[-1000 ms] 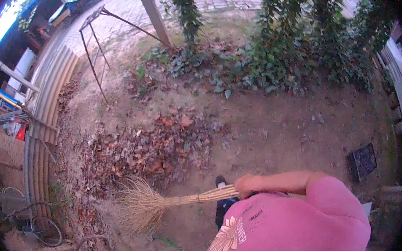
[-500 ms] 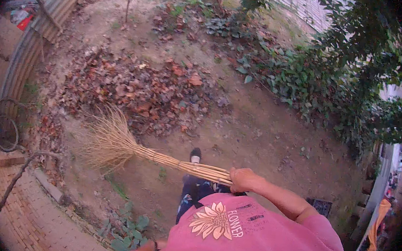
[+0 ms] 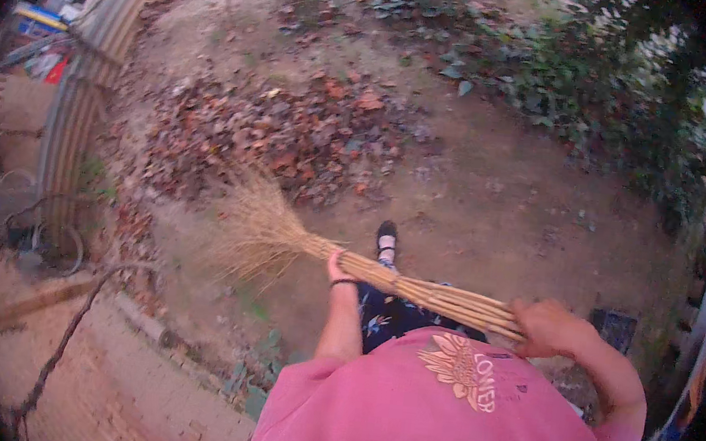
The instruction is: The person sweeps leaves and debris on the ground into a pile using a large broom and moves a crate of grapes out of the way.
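Note:
A long twig broom (image 3: 414,290) lies slantwise across the front of my body, its splayed bristles (image 3: 259,220) pointing left, just short of a heap of dry brown leaves (image 3: 268,131). My right hand (image 3: 547,326) is closed around the butt end of the bundled handle. Close to where the bristles fan out, my left hand (image 3: 338,272) grips the bundle; most of its fingers are hidden behind the stems. The bristle tips are smeared by motion.
Corrugated sheeting (image 3: 81,126) borders the ground on the left. A bare branch (image 3: 71,321) rises over the brick paving (image 3: 125,386) at lower left. Leafy green plants (image 3: 553,87) spread along the upper right. My foot (image 3: 386,239) stands on the soil beyond the broom.
My left hand has come up from beside my body and taken hold of the broom near its bristles. The broom and my right hand have shifted rightward in the picture as the view turned.

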A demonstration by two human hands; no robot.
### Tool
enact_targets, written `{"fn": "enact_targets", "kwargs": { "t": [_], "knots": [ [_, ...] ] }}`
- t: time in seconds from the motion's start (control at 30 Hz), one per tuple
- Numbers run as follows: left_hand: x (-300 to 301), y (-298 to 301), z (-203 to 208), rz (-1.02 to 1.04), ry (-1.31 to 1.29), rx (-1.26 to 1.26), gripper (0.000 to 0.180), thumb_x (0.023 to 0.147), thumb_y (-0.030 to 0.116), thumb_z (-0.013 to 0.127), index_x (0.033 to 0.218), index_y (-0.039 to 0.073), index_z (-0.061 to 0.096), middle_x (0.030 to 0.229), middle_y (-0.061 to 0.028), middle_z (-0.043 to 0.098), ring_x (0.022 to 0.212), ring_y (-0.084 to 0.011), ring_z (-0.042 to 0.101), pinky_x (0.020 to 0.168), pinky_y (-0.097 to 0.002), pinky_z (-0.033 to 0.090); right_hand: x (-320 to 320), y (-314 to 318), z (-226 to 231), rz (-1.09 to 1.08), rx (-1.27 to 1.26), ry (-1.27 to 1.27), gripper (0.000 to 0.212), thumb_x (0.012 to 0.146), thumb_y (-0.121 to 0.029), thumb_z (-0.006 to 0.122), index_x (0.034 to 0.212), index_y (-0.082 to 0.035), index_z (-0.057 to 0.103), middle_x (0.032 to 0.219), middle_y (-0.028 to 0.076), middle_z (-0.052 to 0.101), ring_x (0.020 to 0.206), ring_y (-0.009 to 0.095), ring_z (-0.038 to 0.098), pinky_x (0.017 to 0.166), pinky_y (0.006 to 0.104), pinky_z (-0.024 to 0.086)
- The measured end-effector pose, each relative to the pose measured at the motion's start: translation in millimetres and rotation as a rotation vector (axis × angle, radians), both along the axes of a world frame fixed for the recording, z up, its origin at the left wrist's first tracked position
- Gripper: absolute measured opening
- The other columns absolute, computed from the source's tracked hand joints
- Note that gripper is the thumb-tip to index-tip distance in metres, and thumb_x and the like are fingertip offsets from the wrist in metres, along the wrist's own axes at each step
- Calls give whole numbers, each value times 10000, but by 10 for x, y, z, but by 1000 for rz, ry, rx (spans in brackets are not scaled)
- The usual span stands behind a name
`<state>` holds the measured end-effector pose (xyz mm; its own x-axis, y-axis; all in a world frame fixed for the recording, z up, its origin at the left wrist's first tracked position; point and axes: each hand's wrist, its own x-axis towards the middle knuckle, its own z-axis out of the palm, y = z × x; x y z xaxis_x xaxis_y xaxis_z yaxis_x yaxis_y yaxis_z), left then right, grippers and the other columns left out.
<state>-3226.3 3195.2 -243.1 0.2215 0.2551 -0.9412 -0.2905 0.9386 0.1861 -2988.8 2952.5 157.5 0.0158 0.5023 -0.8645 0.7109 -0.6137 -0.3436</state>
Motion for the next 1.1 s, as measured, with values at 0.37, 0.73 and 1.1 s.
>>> {"fn": "enact_targets", "kwargs": {
  "t": [0.37, 0.73, 1.1],
  "knots": [
    [436, -1323, 593, -343, -119, 40, 249, 689, 210, 611, 843, 41, 512, 724, -99, 548, 667, -269, 559, 624, -441, 476, -1520, -3288, -987, -505, 10, -684, 379, 547, -76, 588, 883, -40, 415, 730, 152, 534, 693, 348, 531, 595, 422, 414],
    [1017, -2994, 142, -1104, 126, 52, 248, 585, 91, 677, 792, 14, 565, 736, -92, 579, 676, -232, 573, 624, -351, 480, -3585, -4030, -1379, -1138, -273, -403, 574, 585, -328, 648, 1048, -43, 464, 578, 149, 546, 522, 277, 555, 473, 373, 431],
    [-261, -3916, -1468, -1698, 223, 123, 383, 609, 438, 551, 710, 72, 602, 693, -67, 592, 641, -231, 562, 557, -382, 436, -3447, -2876, -1142, -1065, -719, -235, 438, 561, -322, 644, 885, -48, 534, 592, 129, 561, 525, 262, 562, 481, 352, 444]
  ]
}}
